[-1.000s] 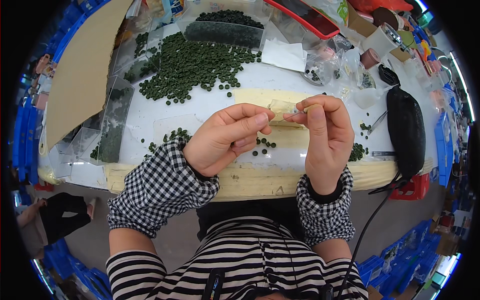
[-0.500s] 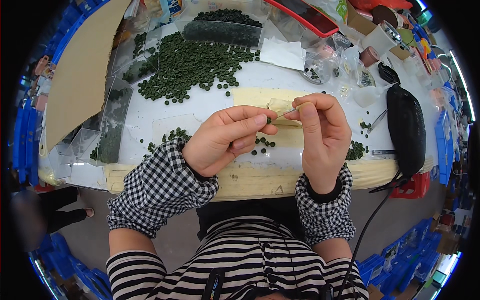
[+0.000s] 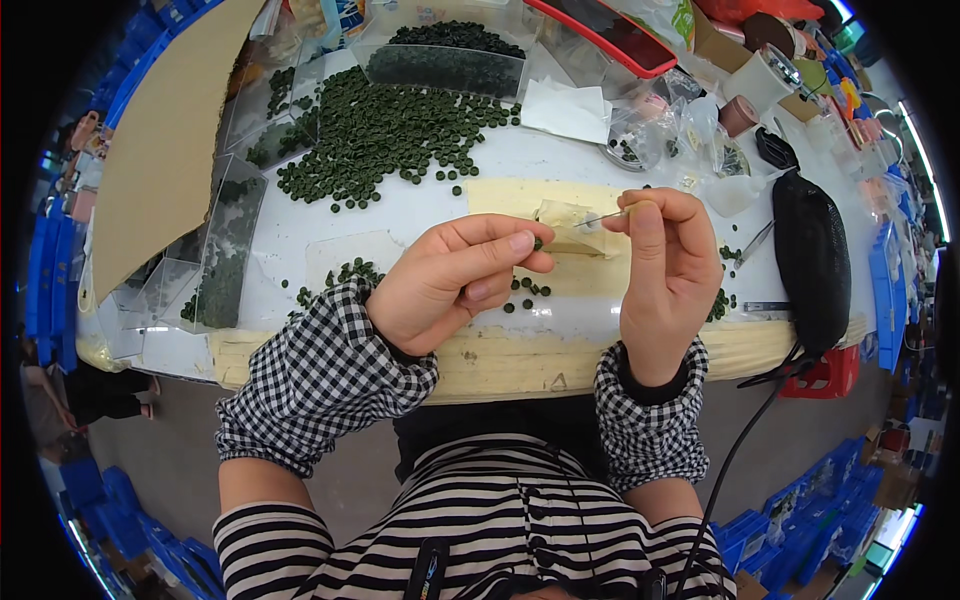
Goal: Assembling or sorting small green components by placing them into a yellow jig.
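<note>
Between the thumb and forefinger of my left hand [image 3: 448, 272] is a small dark green disc [image 3: 537, 243], its other fingers curled in. My right hand [image 3: 664, 275] pinches a thin metal needle [image 3: 598, 219] that points left toward the disc, with a gap between them. Beneath both hands lies a pale yellow sheet [image 3: 500, 195] with a crumpled cream piece [image 3: 566, 212] on it. A few loose green discs [image 3: 528, 288] rest just under my left fingers. Farther off spreads a big heap of the same discs [image 3: 375, 130].
A clear box of discs [image 3: 445, 65] stands at the back, beside white tissue [image 3: 565, 108] and a red-cased phone [image 3: 610, 35]. Cardboard [image 3: 165, 140] leans over clear trays [image 3: 225, 240] at left. A black pouch [image 3: 812, 255] and tweezers [image 3: 757, 243] lie at right.
My right hand has drawn the needle away to the right, widening the gap from the disc. My left hand has hardly moved. A person in the far left background has shifted.
</note>
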The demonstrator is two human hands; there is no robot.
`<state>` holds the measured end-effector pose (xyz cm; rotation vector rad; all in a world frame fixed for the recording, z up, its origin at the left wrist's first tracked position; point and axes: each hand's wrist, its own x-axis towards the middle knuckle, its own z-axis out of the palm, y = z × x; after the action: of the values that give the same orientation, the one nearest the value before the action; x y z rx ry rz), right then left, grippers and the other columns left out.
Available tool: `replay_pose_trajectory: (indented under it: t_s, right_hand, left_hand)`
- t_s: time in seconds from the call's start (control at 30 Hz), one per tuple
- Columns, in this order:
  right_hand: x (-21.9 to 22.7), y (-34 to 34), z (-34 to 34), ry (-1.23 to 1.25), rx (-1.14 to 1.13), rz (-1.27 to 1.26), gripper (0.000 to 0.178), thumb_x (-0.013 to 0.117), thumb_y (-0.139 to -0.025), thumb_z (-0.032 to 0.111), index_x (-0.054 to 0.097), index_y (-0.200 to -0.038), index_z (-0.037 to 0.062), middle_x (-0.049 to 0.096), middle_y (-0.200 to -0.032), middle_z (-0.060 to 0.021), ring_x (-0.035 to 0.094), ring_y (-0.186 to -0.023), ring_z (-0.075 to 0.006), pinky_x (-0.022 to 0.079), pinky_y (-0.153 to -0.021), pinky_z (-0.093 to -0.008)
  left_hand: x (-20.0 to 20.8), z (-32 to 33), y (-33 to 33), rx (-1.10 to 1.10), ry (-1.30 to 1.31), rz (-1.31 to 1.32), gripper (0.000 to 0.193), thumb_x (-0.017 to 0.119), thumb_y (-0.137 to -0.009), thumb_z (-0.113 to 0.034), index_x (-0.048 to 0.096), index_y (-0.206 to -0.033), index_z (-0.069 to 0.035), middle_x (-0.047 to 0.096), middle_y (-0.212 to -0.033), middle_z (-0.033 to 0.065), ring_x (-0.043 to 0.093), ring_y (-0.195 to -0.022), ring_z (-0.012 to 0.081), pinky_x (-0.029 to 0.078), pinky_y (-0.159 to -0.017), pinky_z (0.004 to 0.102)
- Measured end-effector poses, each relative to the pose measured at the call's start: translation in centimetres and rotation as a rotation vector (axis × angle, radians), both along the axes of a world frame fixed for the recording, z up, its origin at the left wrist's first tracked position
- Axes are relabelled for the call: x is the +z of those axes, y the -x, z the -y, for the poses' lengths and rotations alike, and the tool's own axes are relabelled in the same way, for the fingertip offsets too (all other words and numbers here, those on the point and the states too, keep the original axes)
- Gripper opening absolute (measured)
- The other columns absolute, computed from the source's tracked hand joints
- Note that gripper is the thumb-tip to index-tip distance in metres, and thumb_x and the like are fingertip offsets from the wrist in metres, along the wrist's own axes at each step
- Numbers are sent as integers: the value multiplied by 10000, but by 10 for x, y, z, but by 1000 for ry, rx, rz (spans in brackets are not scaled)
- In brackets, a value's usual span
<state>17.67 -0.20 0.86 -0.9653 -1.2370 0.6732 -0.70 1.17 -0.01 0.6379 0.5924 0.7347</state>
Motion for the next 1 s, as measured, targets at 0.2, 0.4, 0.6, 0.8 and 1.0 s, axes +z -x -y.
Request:
replay_pose_trajectory:
  t_s: [0.2, 0.4, 0.6, 0.8, 1.0]
  right_hand:
    - [-8, -13, -15, -238, -299, 672, 89, 654, -764, 19, 600, -834, 21, 576, -860, -98, 546, -812, -260, 439, -702, -329]
    - [-7, -14, -11, -204, -323, 811, 178, 659, -752, 28, 628, -928, 32, 572, -880, -84, 526, -827, -240, 433, -694, -331]
    - [39, 6, 52, 50, 1033, -179, 239, 475, -890, 25, 586, -1099, -13, 607, -862, -94, 530, -750, -190, 427, -694, -300]
    - [55, 86, 93, 123, 1975, -965, 300, 412, -974, 182, 507, -1172, -24, 499, -1138, -107, 432, -1076, -184, 336, -909, -321]
    - [72, 114, 89, -336, 1717, -1066, 356, 339, -1004, 223, 569, -1107, -28, 508, -1161, -131, 396, -1177, -219, 303, -984, -346]
  left_hand:
    - [-1, 0, 1, 28, 9, 1, 234, 479, -949, -134, 569, -1116, 2, 631, -914, 60, 310, -522, 15, 299, -500, 154]
    - [0, -2, 0, 27, -4, 45, 231, 521, -928, -126, 579, -1104, 13, 638, -915, 59, 345, -535, 19, 319, -510, 154]
    - [1, 1, 4, 52, 0, 34, 223, 510, -933, -124, 578, -1099, 9, 637, -908, 58, 348, -535, 16, 323, -517, 160]
    - [-3, -2, 3, 82, 4, -16, 225, 486, -945, -128, 551, -1111, 8, 607, -884, 46, 329, -520, 8, 309, -506, 161]
    - [-3, -4, 2, 81, -12, -35, 232, 456, -960, -138, 508, -1134, 6, 578, -866, 22, 327, -509, 10, 292, -483, 161]
